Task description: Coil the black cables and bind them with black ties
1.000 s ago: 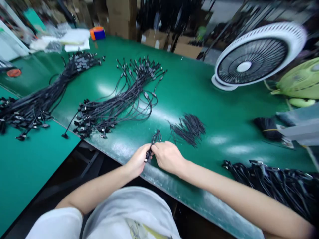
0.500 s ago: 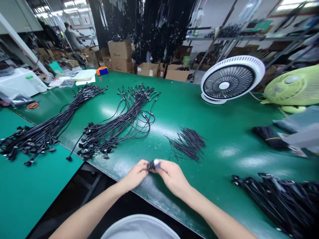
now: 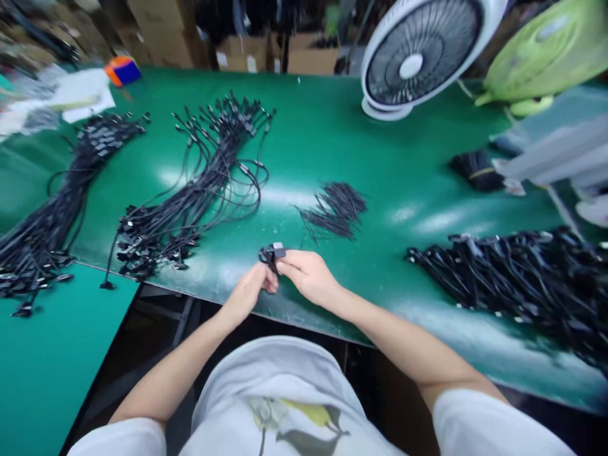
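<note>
Near the front edge of the green table (image 3: 323,152), my two hands meet around a small coiled black cable (image 3: 270,255) with a silver-tipped connector. My right hand (image 3: 306,272) pinches the connector side of it. Just below the coil, my left hand (image 3: 254,285) is closed with its fingers curled against the cable. A loose pile of thin black ties (image 3: 337,209) lies beyond my right hand. To the left is a bundle of long black cables (image 3: 204,177) with connectors at both ends.
Another cable bundle (image 3: 80,177) lies at far left. Many folded black cables (image 3: 513,278) cover the right side. A white fan (image 3: 411,66), a green fan (image 3: 546,54), a banded black bundle (image 3: 477,171) and an orange-blue tape roll (image 3: 122,71) stand or lie farther back.
The view has tilted down and shifted right, so more of the shirt and the right-hand cables shows. The coil now sticks up above my left hand's fingers.
</note>
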Motion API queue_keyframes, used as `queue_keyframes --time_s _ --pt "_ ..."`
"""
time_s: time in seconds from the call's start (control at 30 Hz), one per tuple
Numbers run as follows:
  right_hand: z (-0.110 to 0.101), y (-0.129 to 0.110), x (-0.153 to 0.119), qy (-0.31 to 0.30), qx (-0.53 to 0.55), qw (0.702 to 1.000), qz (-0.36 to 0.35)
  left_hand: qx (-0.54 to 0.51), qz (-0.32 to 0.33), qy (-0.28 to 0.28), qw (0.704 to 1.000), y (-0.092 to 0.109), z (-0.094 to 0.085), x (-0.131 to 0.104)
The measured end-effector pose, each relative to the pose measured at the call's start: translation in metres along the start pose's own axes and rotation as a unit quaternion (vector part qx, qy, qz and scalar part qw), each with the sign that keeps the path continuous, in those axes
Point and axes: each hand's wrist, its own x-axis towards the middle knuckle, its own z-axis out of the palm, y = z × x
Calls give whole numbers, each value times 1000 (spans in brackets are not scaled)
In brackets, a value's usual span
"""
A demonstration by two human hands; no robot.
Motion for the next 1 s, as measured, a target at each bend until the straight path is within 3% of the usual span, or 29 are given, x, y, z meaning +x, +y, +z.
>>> queue_keyframes --time_s 0.13,0.2,0.3,0.4,0.47,0.57,0.7,0.8,1.0 --pt "0 -1 0 -51 147 987 34 1 -38 31 999 -1 -4 2" --pt "1 1 -1 -48 141 988 43 56 -20 45 997 7 -7 1" --pt "4 0 -4 -9 -52 999 1 163 22 50 985 19 -9 1" --pt "10 -5 -8 59 -304 950 -42 170 15 32 985 21 -6 6" --pt "16 -6 -10 77 -379 921 -56 114 -5 49 992 17 -4 10" --pt "29 -1 -15 80 -414 904 -70 38 -28 91 995 8 -1 15" --pt "41 10 -19 81 -460 883 -39 -2 -46 71 996 4 -7 17" --pt "36 17 -20 85 -468 877 -71 -18 -36 67 997 12 -21 17" --pt "26 27 -25 97 -466 872 -115 -36 -62 129 989 28 -42 15"
